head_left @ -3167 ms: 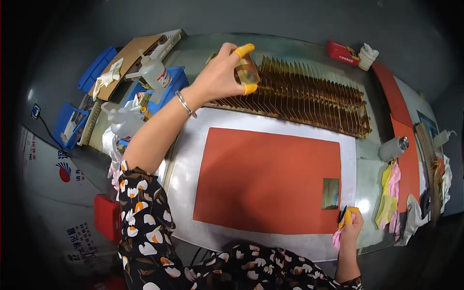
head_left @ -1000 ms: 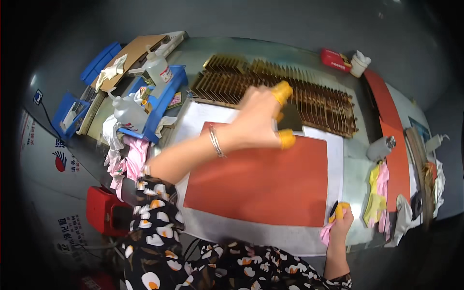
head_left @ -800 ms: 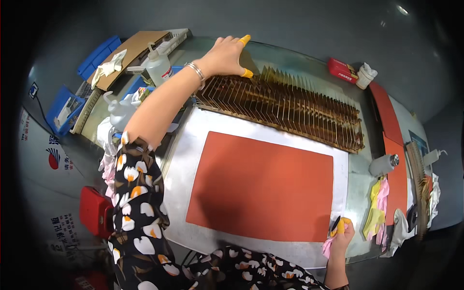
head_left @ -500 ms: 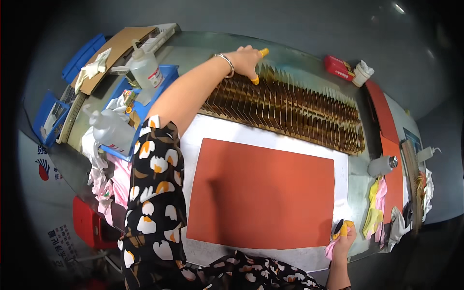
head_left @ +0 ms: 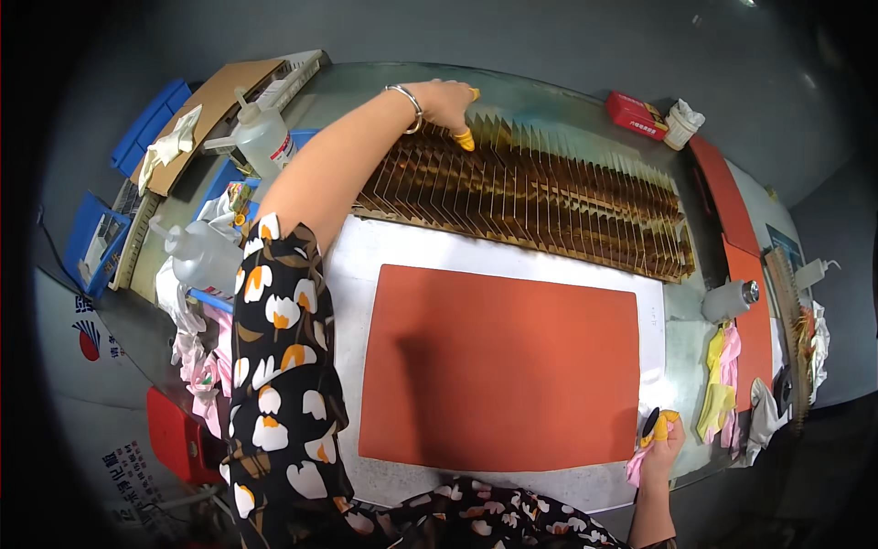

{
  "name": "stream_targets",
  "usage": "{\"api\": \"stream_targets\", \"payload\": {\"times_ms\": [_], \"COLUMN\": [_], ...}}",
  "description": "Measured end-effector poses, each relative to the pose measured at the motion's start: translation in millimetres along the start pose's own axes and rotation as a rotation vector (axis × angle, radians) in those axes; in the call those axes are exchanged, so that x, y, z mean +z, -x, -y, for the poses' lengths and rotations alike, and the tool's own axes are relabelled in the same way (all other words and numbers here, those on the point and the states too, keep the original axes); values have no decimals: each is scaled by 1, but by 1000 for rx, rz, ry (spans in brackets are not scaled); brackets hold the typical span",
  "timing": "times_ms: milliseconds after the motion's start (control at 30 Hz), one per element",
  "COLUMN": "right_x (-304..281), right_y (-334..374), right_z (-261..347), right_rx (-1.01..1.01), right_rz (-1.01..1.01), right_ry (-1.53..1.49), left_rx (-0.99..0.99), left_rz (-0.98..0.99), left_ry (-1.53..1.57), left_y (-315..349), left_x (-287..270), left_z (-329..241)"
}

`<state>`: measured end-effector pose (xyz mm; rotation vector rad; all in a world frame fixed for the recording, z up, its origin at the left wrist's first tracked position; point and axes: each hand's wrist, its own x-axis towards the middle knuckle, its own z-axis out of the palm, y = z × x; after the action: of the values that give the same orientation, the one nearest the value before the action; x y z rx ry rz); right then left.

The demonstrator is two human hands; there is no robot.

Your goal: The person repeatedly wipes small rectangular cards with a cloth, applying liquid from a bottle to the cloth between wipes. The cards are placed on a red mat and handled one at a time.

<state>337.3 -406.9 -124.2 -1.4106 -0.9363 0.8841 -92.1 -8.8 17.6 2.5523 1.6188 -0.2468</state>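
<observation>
My left hand (head_left: 446,106) reaches over the far left part of a long row of thin brown upright plates (head_left: 530,197). Yellow finger covers sit on its thumb and a fingertip, which are spread apart near the plates' top edges; no plate shows between them. At the lower right, my right hand (head_left: 668,446) is closed around a pink cloth (head_left: 637,468), beside the mat's near right corner. A dark oval piece (head_left: 650,422) sticks up at its yellow-covered fingers; its kind is unclear. Between the hands lies a flat red-brown mat (head_left: 503,366) on a white sheet (head_left: 421,245).
At left, clear squeeze bottles (head_left: 263,137) stand by a blue bin (head_left: 212,299), with pink and white cloths nearby. A red box (head_left: 637,114) and a white cup (head_left: 682,126) stand far right. A grey bottle (head_left: 730,300) and yellow cloth (head_left: 717,389) lie right of the mat.
The view has shifted slightly, with the plate row's left end now farther left. Both hands keep nearly the same places by the plates and the mat's corner.
</observation>
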Motion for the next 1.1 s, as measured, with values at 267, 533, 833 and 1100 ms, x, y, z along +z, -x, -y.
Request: {"api": "stream_targets", "payload": {"times_ms": [267,533,833,1100], "right_x": [-8,-11,-18,-15], "right_y": [-2,-3,-4,-3], "right_z": [-8,-10,-16,-12], "right_rx": [-3,-5,4,-15], "right_rz": [46,55,59,63], "right_ry": [-53,-79,-66,-72], "left_rx": [-83,-154,-160,-190], "left_rz": [144,209,290,292], "left_ry": [-316,-304,-415,-424], "left_y": [-12,-24,-20,-15], "left_x": [21,19,11,5], "left_z": [0,3,1,8]}}
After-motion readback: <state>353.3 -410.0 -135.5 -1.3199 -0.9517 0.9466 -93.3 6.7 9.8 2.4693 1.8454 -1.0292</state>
